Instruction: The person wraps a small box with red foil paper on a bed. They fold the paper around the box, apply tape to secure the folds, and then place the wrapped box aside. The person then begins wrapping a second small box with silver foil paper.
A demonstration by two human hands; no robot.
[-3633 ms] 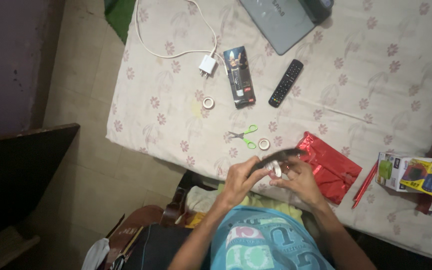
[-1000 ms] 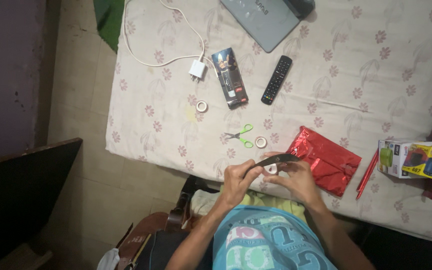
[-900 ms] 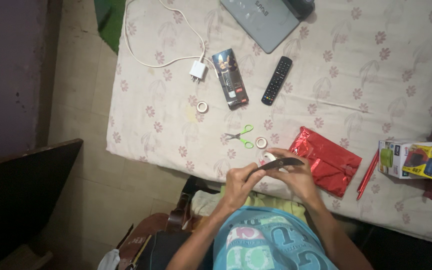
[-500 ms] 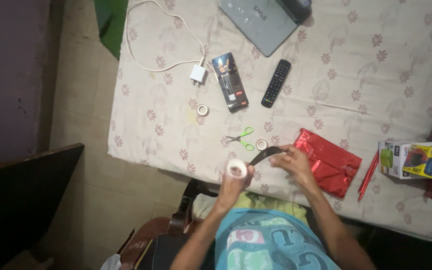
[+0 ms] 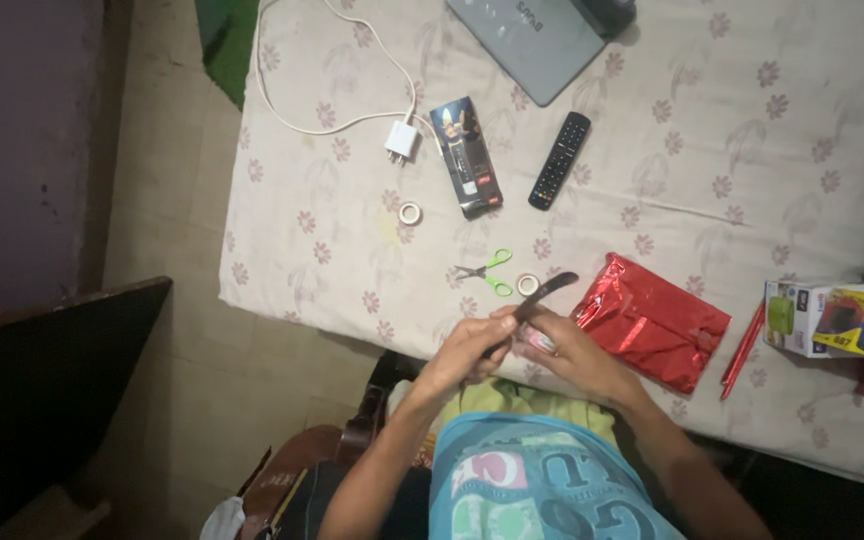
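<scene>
Bed [image 5: 802, 130] fills most of the view, covered in a soft cream sheet printed with faded flowers; its near edge runs just past the hands and its left edge drops to a tiled floor [image 5: 162, 200]. The widest bare stretch of sheet lies on the right half, beyond the remote.

Grey laptop [image 5: 537, 40], flat and hard, sits at the far edge. Red gift parcel [image 5: 657, 322], crinkled shiny foil, roughly rectangular, lies just right of the hands. Printed cardboard box [image 5: 837, 322] rests near the right edge, with a thin red pen [image 5: 742, 345] between it and the parcel. Black remote [image 5: 559, 160] and a dark glossy packet [image 5: 466, 155] lie side by side mid-bed, apart. White charger [image 5: 400, 140] trails a looping cable toward the far left corner.

Green-handled scissors [image 5: 484, 272] lie beside a small tape roll [image 5: 527, 285]; a second small roll [image 5: 410, 213] sits well apart, near the charger.

At the near edge, left hand [image 5: 472, 345] has its fingers closed around the lower end of a dark narrow strip [image 5: 537, 296], which rises tilted over the tape roll. Right hand [image 5: 562, 350] curls its fingers around a pale roll [image 5: 535, 338], mostly hidden, touching the left hand.
</scene>
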